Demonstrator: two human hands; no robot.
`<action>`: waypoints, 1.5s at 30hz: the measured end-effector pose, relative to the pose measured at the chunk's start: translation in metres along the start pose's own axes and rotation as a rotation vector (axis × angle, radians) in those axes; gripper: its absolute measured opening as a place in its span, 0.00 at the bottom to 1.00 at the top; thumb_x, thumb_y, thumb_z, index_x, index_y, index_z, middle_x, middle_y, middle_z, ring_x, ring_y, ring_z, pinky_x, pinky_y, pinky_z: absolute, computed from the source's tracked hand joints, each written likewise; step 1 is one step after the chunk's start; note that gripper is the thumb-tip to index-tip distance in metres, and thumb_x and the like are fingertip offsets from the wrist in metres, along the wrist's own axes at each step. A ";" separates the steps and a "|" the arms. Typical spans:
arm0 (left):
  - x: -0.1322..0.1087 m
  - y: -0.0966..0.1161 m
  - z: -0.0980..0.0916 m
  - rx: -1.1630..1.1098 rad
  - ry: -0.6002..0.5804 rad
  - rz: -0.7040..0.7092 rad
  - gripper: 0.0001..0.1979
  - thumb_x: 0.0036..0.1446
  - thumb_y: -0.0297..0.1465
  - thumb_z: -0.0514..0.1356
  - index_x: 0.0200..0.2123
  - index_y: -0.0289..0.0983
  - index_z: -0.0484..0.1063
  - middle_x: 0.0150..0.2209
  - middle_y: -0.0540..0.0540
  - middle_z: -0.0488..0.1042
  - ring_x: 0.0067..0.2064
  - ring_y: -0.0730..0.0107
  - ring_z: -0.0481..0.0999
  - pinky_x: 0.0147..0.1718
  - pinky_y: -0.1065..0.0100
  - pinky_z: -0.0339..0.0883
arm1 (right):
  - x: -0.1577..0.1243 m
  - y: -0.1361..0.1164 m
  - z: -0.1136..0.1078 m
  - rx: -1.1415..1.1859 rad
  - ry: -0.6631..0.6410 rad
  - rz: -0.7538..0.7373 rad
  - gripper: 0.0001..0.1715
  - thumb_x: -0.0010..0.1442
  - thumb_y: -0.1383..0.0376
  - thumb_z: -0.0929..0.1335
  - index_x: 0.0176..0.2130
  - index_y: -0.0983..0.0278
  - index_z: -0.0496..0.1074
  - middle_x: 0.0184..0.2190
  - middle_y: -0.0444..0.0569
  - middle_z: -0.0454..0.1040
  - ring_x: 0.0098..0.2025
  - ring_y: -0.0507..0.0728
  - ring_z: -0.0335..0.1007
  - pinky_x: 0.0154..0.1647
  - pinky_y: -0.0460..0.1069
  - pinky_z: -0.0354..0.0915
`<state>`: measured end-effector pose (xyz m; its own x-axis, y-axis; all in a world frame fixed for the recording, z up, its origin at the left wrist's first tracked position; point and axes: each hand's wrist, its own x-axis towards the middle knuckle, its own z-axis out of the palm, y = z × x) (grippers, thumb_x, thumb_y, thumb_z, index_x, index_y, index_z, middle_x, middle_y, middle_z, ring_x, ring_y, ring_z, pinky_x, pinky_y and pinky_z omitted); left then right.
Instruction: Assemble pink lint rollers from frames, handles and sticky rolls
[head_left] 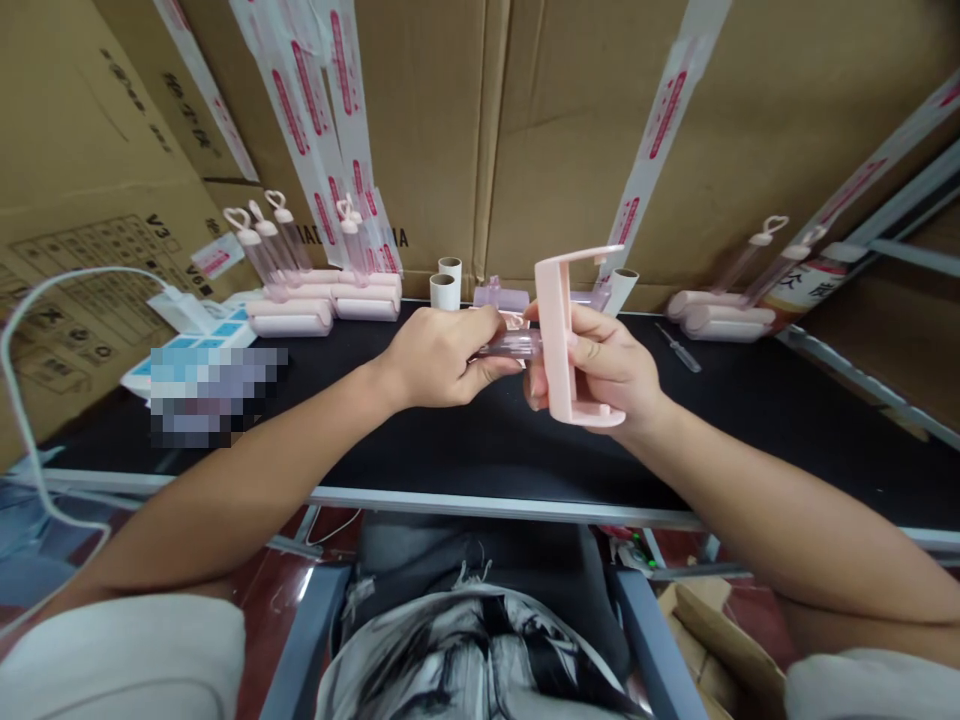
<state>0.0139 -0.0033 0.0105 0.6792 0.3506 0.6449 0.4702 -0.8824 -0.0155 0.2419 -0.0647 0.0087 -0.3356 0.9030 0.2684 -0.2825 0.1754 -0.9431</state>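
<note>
My left hand point(446, 357) is closed round a clear, slightly pinkish tube point(514, 345), which lies sideways between my hands above the black table. My right hand point(611, 370) grips a pale pink plastic frame point(555, 340) with two arms that point to the right. The tube's right end meets the frame's left side; whether it is fixed there is hidden by my right fingers. A small pink part shows just behind the tube, partly covered by my fingers.
Pink units with clear tubes and heart-shaped loops point(289, 317) stand at the back left, others point(727, 322) at the back right. White rolls point(445, 290) and purple parts stand behind my hands. A small screwdriver point(679, 350) lies right; a white cable point(22, 400) hangs left.
</note>
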 end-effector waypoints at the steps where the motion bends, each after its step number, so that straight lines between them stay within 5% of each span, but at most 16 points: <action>1: -0.001 0.001 0.002 0.017 0.016 -0.009 0.31 0.75 0.61 0.43 0.39 0.41 0.69 0.26 0.46 0.73 0.29 0.59 0.79 0.28 0.60 0.60 | 0.000 -0.001 0.001 0.012 0.008 -0.003 0.33 0.53 0.43 0.84 0.49 0.59 0.80 0.23 0.42 0.80 0.20 0.58 0.78 0.20 0.50 0.75; 9: -0.005 0.004 0.008 -0.002 0.063 0.035 0.30 0.73 0.60 0.46 0.38 0.42 0.70 0.26 0.45 0.74 0.32 0.59 0.81 0.33 0.60 0.68 | -0.016 -0.001 0.016 -0.094 0.067 -0.049 0.29 0.56 0.42 0.83 0.46 0.57 0.81 0.26 0.46 0.81 0.24 0.60 0.80 0.22 0.53 0.75; 12: -0.010 -0.007 0.002 -0.137 0.034 0.066 0.32 0.72 0.63 0.46 0.37 0.42 0.70 0.25 0.47 0.73 0.27 0.63 0.77 0.31 0.62 0.68 | -0.024 -0.014 0.004 -0.082 -0.059 0.010 0.30 0.55 0.39 0.82 0.45 0.55 0.80 0.21 0.43 0.77 0.18 0.58 0.73 0.19 0.53 0.71; 15: -0.015 -0.021 -0.007 -0.179 0.118 -0.078 0.32 0.72 0.63 0.46 0.34 0.42 0.67 0.26 0.47 0.73 0.26 0.66 0.72 0.29 0.62 0.65 | -0.026 -0.032 -0.018 -0.125 -0.096 -0.094 0.35 0.50 0.34 0.81 0.47 0.50 0.79 0.15 0.38 0.68 0.15 0.57 0.67 0.19 0.52 0.68; 19: -0.013 -0.032 -0.003 -0.181 0.093 -0.325 0.26 0.64 0.57 0.60 0.30 0.43 0.62 0.25 0.50 0.69 0.26 0.68 0.69 0.29 0.64 0.61 | -0.001 -0.027 -0.040 -0.329 0.316 -0.381 0.24 0.60 0.46 0.79 0.51 0.51 0.78 0.27 0.44 0.81 0.25 0.59 0.76 0.28 0.55 0.71; 21: -0.011 -0.035 0.005 -0.166 -0.069 -0.378 0.21 0.62 0.49 0.64 0.29 0.42 0.62 0.24 0.52 0.69 0.26 0.69 0.68 0.30 0.65 0.58 | 0.018 -0.013 -0.048 -0.586 0.317 -0.335 0.19 0.64 0.48 0.76 0.47 0.57 0.80 0.32 0.48 0.83 0.29 0.60 0.77 0.31 0.54 0.71; 25: -0.016 -0.037 0.018 -0.105 -0.421 -0.288 0.13 0.62 0.38 0.64 0.28 0.40 0.67 0.29 0.49 0.77 0.29 0.69 0.72 0.31 0.65 0.56 | 0.049 0.003 -0.058 -1.180 0.193 -0.218 0.22 0.71 0.49 0.69 0.37 0.61 0.82 0.33 0.50 0.82 0.34 0.61 0.77 0.37 0.53 0.67; 30: -0.022 -0.036 0.021 -0.124 -0.544 -0.185 0.13 0.64 0.39 0.64 0.30 0.40 0.68 0.38 0.48 0.84 0.32 0.67 0.76 0.33 0.65 0.58 | 0.085 -0.001 -0.054 -1.805 -0.011 -0.060 0.18 0.74 0.60 0.66 0.42 0.62 0.85 0.42 0.57 0.85 0.43 0.64 0.79 0.40 0.54 0.62; 34: -0.022 -0.034 0.024 -0.095 -0.608 -0.168 0.15 0.65 0.41 0.64 0.29 0.39 0.69 0.52 0.45 0.86 0.38 0.64 0.81 0.34 0.64 0.58 | 0.109 0.011 -0.044 -1.977 -0.180 0.105 0.19 0.76 0.62 0.65 0.51 0.66 0.85 0.50 0.65 0.86 0.49 0.68 0.82 0.42 0.55 0.64; 39: -0.021 -0.032 0.026 -0.063 -0.659 -0.176 0.15 0.66 0.42 0.65 0.31 0.40 0.71 0.38 0.45 0.84 0.36 0.60 0.80 0.32 0.63 0.55 | 0.121 0.028 -0.040 -2.058 -0.300 0.151 0.20 0.73 0.69 0.66 0.56 0.68 0.84 0.54 0.68 0.85 0.52 0.69 0.84 0.44 0.55 0.68; 45: -0.020 -0.031 0.027 -0.106 -0.654 -0.158 0.16 0.66 0.41 0.65 0.31 0.39 0.71 0.40 0.45 0.84 0.38 0.61 0.81 0.33 0.63 0.56 | 0.122 0.035 -0.049 -2.102 -0.354 0.161 0.20 0.72 0.69 0.66 0.55 0.67 0.84 0.52 0.66 0.86 0.52 0.70 0.84 0.44 0.55 0.70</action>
<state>0.0011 0.0253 -0.0228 0.8236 0.5659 0.0385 0.5566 -0.8194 0.1369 0.2356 0.0711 -0.0008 -0.4299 0.9022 -0.0360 0.8400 0.4143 0.3505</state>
